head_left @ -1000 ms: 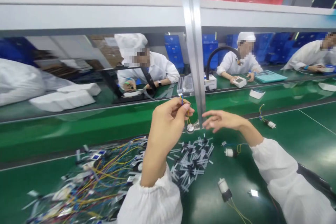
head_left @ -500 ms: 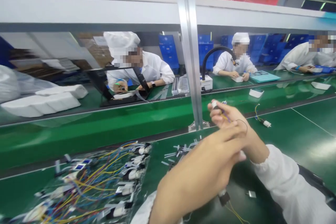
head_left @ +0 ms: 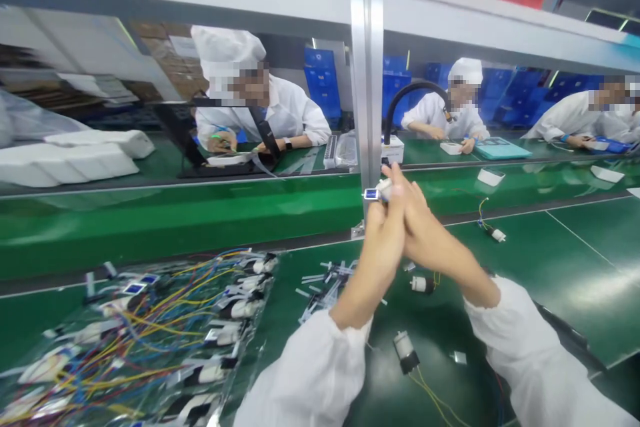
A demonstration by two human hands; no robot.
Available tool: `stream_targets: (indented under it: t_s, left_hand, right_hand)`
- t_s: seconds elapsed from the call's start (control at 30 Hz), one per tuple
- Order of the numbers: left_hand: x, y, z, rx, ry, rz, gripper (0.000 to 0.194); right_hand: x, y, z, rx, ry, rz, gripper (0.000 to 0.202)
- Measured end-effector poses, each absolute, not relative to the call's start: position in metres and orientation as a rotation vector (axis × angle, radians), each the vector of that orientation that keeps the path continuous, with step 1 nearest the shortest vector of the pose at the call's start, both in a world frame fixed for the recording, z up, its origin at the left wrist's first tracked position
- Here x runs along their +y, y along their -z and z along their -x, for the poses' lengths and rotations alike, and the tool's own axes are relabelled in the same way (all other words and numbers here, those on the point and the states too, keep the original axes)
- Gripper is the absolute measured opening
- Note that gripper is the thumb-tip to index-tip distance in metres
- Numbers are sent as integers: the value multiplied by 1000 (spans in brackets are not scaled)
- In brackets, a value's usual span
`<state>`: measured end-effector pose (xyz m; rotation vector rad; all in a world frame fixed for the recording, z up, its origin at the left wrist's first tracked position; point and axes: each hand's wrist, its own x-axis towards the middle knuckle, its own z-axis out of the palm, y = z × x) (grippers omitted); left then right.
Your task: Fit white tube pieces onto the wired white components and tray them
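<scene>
My left hand (head_left: 383, 237) and my right hand (head_left: 425, 223) are raised above the green bench, pressed together. A small white motor (head_left: 384, 188) pokes out between the fingers and thumbs, and most of it is hidden. Right beside it, at the left fingertips, is a small flat tab (head_left: 371, 194) with a blue face and white border. Below my hands lie a white-and-black motor with yellow wires (head_left: 405, 352) and another motor (head_left: 423, 284). A small silvery square (head_left: 459, 357) rests to their right.
Bundles of wired motors (head_left: 150, 340) cover clear plastic on the left. Black-and-grey strips (head_left: 325, 287) are piled in the middle. One more wired motor (head_left: 497, 234) lies farther right. A metal post (head_left: 367, 80) stands ahead. Several co-workers in white sit across the green belt.
My left hand has moved up and forward from near the right wrist, and both hands now meet around the motor. The wires seen at my right hand are now hidden. The view has shifted slightly.
</scene>
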<state>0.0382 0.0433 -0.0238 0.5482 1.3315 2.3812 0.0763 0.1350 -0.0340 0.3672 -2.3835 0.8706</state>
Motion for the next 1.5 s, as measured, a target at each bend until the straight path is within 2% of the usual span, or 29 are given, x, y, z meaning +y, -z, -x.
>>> stream_targets:
  t_s: [0.07, 0.17, 0.23, 0.33, 0.47, 0.6, 0.73, 0.8, 0.93, 1.07, 1.17, 1.33, 1.5]
  left_hand:
    - [40, 22, -25, 1205, -2384, -291, 25]
    - [21, 14, 5, 1084, -2416, -68, 32]
    - [2, 6, 22, 1153, -2512, -73, 30]
    - [-29, -6, 33, 1443, -2691, -173, 22]
    - [-64, -17, 27, 1832, -2775, -408, 17]
    - [-80, -18, 17, 2206, -2519, -818, 10]
    - [-77, -16, 9, 2649, -1981, -1294, 39]
    - [-71, -14, 6, 2648, -1837, -1376, 46]
    - [-58, -10, 4, 2550, -1794, -1417, 51]
    - [-52, -6, 7, 2284, -2041, -1296, 50]
    - [-49, -6, 8, 2047, -2247, -1145, 48]
    - [-43, -10, 1, 1869, -2359, -1029, 47]
    - [-32, -10, -7, 1756, -2244, -1114, 58]
  right_hand:
    - [137, 30, -82, -2480, -893, -455, 94]
    - [147, 23, -87, -2497, -1014, -462, 105]
    - [153, 24, -84, -2477, -1054, -398, 93]
    - [157, 39, -68, -2638, -1003, -345, 60]
    - [146, 79, -39, -3063, -725, -291, 45]
    - [133, 122, -16, -3148, -685, -261, 33]
    - [138, 141, -7, -3139, -776, -233, 20]
    - [145, 139, -7, -3099, -869, -230, 18]
    - [157, 122, -8, -2926, -1183, -253, 18]
    - [167, 95, -13, -2642, -1594, -315, 13]
    - [170, 73, -20, -2354, -1830, -344, 27]
    - [160, 45, -38, -1420, -2455, -204, 27]
    - [145, 36, -51, -1096, -2572, -21, 16]
